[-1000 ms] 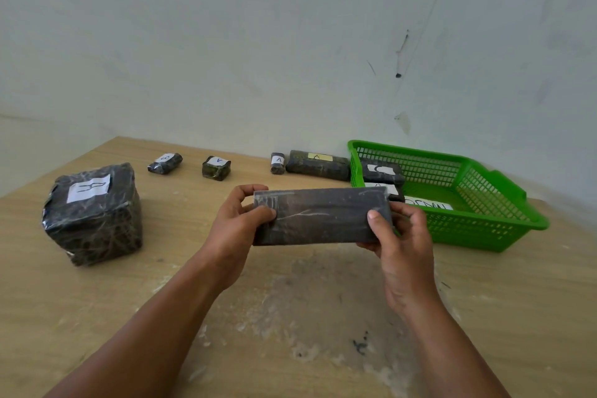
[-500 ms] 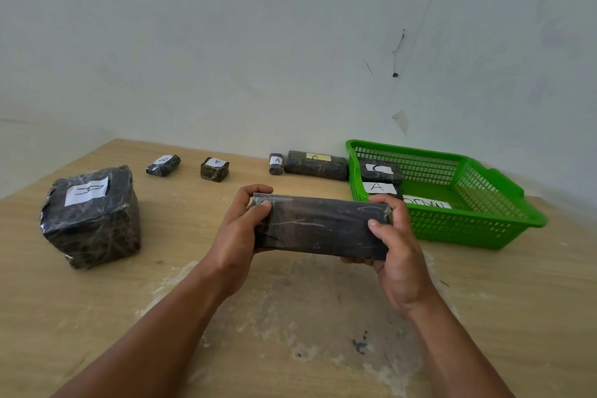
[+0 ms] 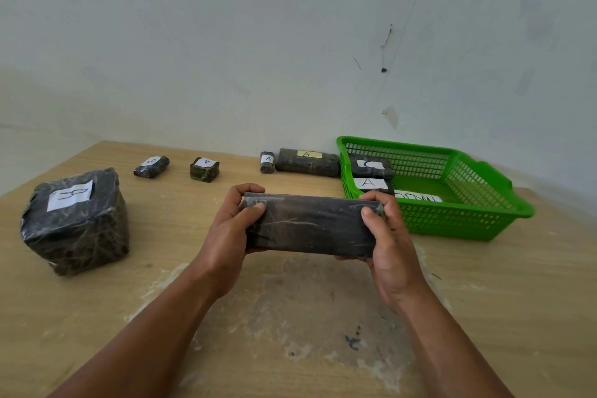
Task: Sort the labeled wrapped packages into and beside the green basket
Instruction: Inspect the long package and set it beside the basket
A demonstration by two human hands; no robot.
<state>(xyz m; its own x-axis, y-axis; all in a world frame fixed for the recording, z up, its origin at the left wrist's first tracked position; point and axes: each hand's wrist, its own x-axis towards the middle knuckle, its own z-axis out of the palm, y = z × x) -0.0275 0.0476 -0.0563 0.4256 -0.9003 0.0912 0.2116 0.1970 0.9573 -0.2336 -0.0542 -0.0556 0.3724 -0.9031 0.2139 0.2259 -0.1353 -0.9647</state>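
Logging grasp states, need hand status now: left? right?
Left hand: gripping the left end of the long package.
Right hand: gripping its right end.

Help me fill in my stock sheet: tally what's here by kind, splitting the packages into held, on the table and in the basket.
Held package, gripped by left hand and right hand: 1
Loose packages: 5 (big cube, small roll, small cube, small piece, long bar)
Basket packages: 2 (C-labelled, A-labelled); a third label is partly hidden
Green basket: 1
Total: 9
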